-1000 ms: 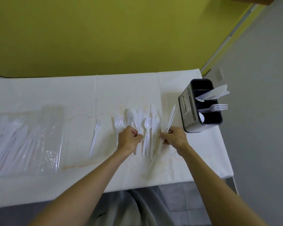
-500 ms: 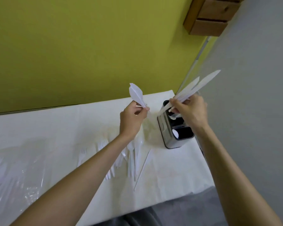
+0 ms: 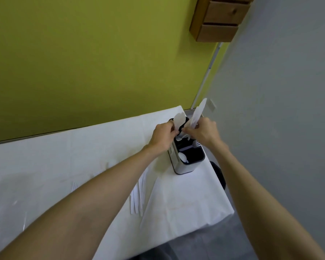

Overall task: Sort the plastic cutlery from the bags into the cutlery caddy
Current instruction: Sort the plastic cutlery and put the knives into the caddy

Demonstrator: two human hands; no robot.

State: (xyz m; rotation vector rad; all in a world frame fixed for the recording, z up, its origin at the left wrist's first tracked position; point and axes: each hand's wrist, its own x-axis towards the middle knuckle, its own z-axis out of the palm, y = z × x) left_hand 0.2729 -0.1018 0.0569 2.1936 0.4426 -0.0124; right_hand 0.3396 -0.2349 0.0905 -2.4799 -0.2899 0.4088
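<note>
1 head-worn view — looking forward and down, close over the table's [image 3: 186,199] right corner.

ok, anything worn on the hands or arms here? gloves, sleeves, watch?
Nothing worn. The left hand and right hand are ungloved, with no ring or watch visible. The left forearm and right forearm are bare, with no sleeve in frame.

The short cutlery [image 3: 179,120] in your left hand [image 3: 162,136] and the long cutlery [image 3: 198,113] in your right hand [image 3: 203,133] are smooth white plastic. Your caddy [image 3: 180,167] has a satin metal shell and black plastic insert [image 3: 197,160]. The table cover [image 3: 83,156] is matt and creased; the drawers [image 3: 219,17], plain wood.
</note>
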